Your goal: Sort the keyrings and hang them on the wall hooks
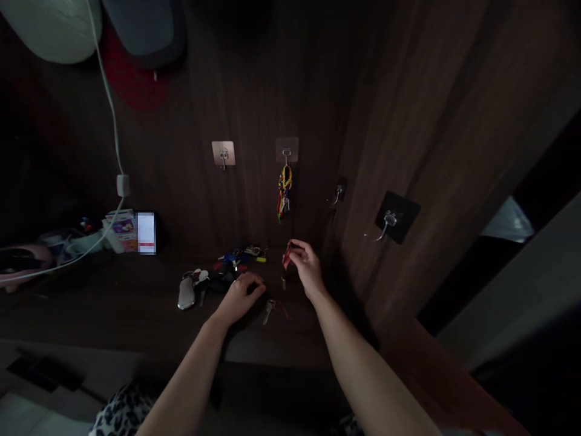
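Note:
My right hand (pixel 305 264) is raised a little above the dark wooden shelf (pixel 113 303), fingers pinched on a red cord (pixel 287 254) with a small key (pixel 283 282) dangling below it. My left hand (pixel 242 295) rests palm down on the shelf, fingers curled over something dark that I cannot make out. A pile of keys with blue, red and yellow tags (pixel 238 257) lies just behind the left hand. A single key with a red string (pixel 270 310) lies between my hands. A colourful key bunch (pixel 284 192) hangs from the middle wall hook (pixel 286 151).
Other hooks sit on the dark wood wall: an empty one (pixel 223 154) at left, two (pixel 336 195) (pixel 389 221) on the right-hand panel. A silver key fob (pixel 187 293) lies left of my hand. Boxes (pixel 129 230), a white cable (pixel 111 121) and clutter fill the shelf's left end.

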`<state>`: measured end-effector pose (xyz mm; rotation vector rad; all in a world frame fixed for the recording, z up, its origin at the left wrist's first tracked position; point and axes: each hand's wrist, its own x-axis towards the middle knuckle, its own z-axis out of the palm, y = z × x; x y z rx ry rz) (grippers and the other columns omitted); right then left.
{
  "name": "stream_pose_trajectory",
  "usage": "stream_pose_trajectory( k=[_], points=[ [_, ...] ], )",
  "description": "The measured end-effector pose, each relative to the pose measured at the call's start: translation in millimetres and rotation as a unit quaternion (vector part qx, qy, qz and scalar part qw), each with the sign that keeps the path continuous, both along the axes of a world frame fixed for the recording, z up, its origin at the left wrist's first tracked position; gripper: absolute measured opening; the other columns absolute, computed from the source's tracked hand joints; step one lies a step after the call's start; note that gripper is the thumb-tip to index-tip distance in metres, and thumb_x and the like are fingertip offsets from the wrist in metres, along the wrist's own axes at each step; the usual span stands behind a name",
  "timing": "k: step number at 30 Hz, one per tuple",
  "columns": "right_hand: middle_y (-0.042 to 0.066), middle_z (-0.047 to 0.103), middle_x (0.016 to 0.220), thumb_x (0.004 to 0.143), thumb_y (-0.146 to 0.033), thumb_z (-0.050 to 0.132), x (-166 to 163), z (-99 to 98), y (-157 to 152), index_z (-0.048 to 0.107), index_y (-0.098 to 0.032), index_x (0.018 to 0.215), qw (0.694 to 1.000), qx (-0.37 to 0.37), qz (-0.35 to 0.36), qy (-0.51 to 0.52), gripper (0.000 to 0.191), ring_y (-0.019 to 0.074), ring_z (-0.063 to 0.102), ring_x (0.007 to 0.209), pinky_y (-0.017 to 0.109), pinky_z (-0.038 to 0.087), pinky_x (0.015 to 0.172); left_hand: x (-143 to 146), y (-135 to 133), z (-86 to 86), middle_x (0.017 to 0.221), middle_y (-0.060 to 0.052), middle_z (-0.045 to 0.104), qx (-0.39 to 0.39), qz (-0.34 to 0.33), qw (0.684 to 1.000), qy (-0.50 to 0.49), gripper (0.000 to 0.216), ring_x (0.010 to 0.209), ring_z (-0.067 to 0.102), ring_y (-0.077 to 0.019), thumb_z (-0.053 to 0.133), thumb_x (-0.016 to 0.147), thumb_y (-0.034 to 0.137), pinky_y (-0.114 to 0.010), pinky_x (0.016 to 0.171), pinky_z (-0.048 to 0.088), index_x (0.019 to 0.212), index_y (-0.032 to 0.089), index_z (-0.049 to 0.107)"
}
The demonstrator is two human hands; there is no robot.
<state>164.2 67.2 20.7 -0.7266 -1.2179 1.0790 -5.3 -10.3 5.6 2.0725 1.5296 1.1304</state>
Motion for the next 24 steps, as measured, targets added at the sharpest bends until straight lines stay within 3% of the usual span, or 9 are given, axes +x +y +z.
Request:
stream_pose_trajectory(
  k=[5, 9, 16, 24],
  points=[
    [-0.003, 0.060, 0.072, 0.067, -0.028, 0.060, -8, 6.5, -15, 0.050, -0.021, 0.104, 0.991, -0.028, 0.134, 0.000, 0.038, 0.0140, 0.062, 0.063, 0.025, 0.047, 0.057, 0, -1, 4.0, 0.088, -0.002, 0.065, -0.003, 0.055, 0.997, -0.057, 0.020, 0.082, 0.058, -0.0165, 0.050, 0.078, 0.036, -0.027, 0.075, 0.044, 0.087, 0.021, 0.060],
    [-0.002, 0.061, 0.077, 0.066, -0.029, 0.063, -15, 3.7, -21, 0.053, -0.023, 0.101, 0.979, -0.036, 0.195, -0.045, 0.036, 0.0117, 0.059, 0.062, 0.025, 0.048, 0.059, 0, -3, 9.7, 0.094, -0.003, 0.066, -0.003, 0.073, 0.991, -0.108, 0.027, 0.085, 0.059, -0.0170, 0.049, 0.078, 0.039, -0.028, 0.078, 0.044, 0.096, 0.021, 0.059],
    [-0.004, 0.058, 0.069, 0.066, -0.025, 0.064, -26, -0.2, -27, 0.055, -0.022, 0.100, 0.973, 0.022, 0.187, -0.135, 0.034, 0.0094, 0.055, 0.059, 0.023, 0.046, 0.058, -3, -2, 8.7, 0.082, -0.002, 0.067, -0.008, 0.065, 0.990, -0.128, 0.028, 0.074, 0.060, -0.0159, 0.053, 0.075, 0.043, -0.026, 0.071, 0.045, 0.088, 0.019, 0.061],
    [-0.004, 0.054, 0.074, 0.070, -0.031, 0.060, -27, -0.2, -27, 0.049, -0.023, 0.106, 0.982, 0.001, 0.166, -0.088, 0.038, 0.0108, 0.061, 0.058, 0.020, 0.046, 0.049, -6, 2, 5.8, 0.082, -0.001, 0.068, -0.015, 0.078, 0.986, -0.146, 0.031, 0.078, 0.060, -0.0165, 0.045, 0.079, 0.043, -0.024, 0.073, 0.043, 0.086, 0.019, 0.063]
  ],
)
